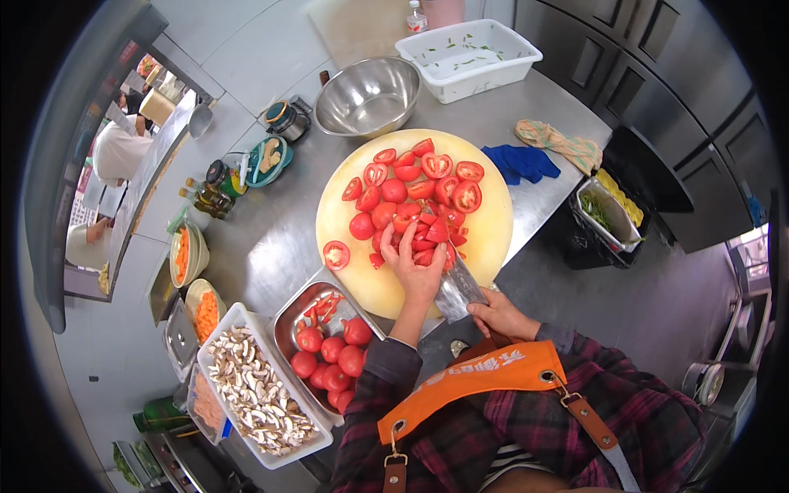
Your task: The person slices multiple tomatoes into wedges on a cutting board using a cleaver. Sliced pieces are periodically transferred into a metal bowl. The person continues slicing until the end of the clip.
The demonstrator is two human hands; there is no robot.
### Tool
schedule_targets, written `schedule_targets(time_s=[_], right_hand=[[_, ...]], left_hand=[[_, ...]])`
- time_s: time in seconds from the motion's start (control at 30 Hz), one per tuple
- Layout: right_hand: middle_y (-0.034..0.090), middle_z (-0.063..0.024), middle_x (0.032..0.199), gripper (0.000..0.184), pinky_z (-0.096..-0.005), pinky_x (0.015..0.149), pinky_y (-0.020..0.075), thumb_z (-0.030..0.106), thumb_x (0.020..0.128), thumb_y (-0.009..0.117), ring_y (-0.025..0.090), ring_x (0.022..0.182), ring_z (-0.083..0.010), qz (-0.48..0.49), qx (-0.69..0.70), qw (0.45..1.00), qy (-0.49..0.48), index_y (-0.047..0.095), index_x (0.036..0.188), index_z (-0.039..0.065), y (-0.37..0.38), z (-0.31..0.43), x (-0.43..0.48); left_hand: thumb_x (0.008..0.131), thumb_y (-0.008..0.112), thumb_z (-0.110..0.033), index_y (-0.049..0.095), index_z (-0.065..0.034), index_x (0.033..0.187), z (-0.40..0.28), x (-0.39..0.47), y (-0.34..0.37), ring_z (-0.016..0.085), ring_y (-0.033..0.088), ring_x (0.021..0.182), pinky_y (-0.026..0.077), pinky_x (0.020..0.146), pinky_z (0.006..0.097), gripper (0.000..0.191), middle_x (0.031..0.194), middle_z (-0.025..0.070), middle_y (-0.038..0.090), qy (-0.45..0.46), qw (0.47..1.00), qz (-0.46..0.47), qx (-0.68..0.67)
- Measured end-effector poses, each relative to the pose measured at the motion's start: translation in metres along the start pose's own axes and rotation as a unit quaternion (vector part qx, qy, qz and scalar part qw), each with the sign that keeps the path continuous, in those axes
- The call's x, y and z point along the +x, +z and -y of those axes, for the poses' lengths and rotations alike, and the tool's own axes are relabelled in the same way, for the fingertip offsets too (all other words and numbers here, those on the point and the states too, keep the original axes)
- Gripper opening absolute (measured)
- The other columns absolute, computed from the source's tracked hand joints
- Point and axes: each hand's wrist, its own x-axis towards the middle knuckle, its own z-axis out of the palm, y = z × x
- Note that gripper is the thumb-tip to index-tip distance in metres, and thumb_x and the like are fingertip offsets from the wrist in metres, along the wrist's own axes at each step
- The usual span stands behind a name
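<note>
A round, yellowish cutting board [345, 179] bears many halved and cut tomatoes [393, 190]. My left hand [414, 265] lies over a pile of tomato pieces near the board's front, its fingers spread and curved around them. By its handle, my right hand [502, 314] holds a cleaver [457, 289], whose broad blade reaches over the board's front edge up to the pieces beside my left hand. The far end of the blade is hidden among the tomatoes. One tomato half [336, 255] lies apart at the board's left edge.
Left of the board are a steel tray [283, 320] of whole tomatoes and a white tub [271, 466] of sliced mushrooms. Behind it stand a steel bowl [368, 98] and a white bin [468, 77]. Blue gloves [521, 164] lie right. Oil bottles [208, 200] stand by the wall.
</note>
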Motion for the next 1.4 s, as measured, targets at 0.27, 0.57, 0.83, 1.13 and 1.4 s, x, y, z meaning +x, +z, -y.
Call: schedule_targets(time_s=[0.27, 0.57, 0.83, 1.13, 1.4], right_hand=[[0.050, -0.0029, 0.060, 0.017, -0.0249, 0.042, 0.0404, 0.012, 0.095, 0.052, 0.048, 0.043, -0.0114, 0.063, -0.018, 0.998, -0.025, 0.049, 0.108, 0.001, -0.039, 0.101, 0.050], [0.056, -0.0077, 0.066, 0.017, -0.0303, 0.045, 0.0485, 0.017, 0.091, 0.056, 0.054, 0.048, -0.0178, 0.122, 0.180, 0.972, 0.087, 0.051, 0.089, 0.001, -0.068, 0.272, 0.227], [0.056, -0.0066, 0.068, 0.021, -0.0295, 0.050, 0.0508, 0.022, 0.089, 0.059, 0.056, 0.055, -0.0163, 0.135, 0.207, 0.955, 0.164, 0.051, 0.082, 0.004, -0.109, 0.266, 0.220], [0.048, -0.0011, 0.069, 0.020, -0.0279, 0.045, 0.0411, 0.021, 0.088, 0.058, 0.049, 0.054, -0.0130, 0.128, 0.155, 0.978, 0.054, 0.049, 0.099, 0.007, -0.127, 0.245, 0.124], [0.047, -0.0033, 0.065, 0.047, -0.0253, 0.037, 0.0360, 0.015, 0.083, 0.059, 0.047, 0.045, -0.0129, 0.128, 0.145, 0.981, -0.009, 0.046, 0.126, 0.001, -0.116, 0.234, 0.079]], left_hand=[[0.065, 0.082, -0.014, 0.059, -0.0124, 0.122, -0.014, 0.092, 0.032, 0.037, 0.039, 0.126, 0.033, 0.106, 0.0467, 0.061, 0.137, 0.0188, 0.036, -0.001, 0.997, -0.069, 0.034], [0.086, 0.066, -0.036, 0.063, -0.0013, 0.114, 0.065, 0.296, 0.085, 0.032, 0.054, 0.113, 0.041, 0.098, 0.0393, 0.045, 0.119, 0.0216, 0.055, -0.138, 0.988, -0.049, -0.040], [0.082, 0.068, -0.022, 0.054, 0.0084, 0.117, 0.143, 0.289, 0.070, 0.037, 0.056, 0.109, 0.043, 0.097, 0.0423, 0.049, 0.116, 0.0258, 0.056, -0.178, 0.960, -0.161, 0.143], [0.064, 0.068, 0.000, 0.061, 0.0128, 0.073, 0.182, 0.286, 0.086, 0.026, 0.064, 0.056, 0.056, 0.048, 0.0350, 0.017, 0.070, 0.0185, 0.064, -0.446, 0.882, -0.118, -0.096], [0.074, 0.057, 0.000, 0.053, 0.0088, 0.097, 0.168, 0.260, 0.006, 0.023, 0.059, 0.059, 0.046, 0.043, 0.0341, 0.025, 0.084, 0.0175, 0.060, -0.390, 0.875, -0.205, -0.199]])
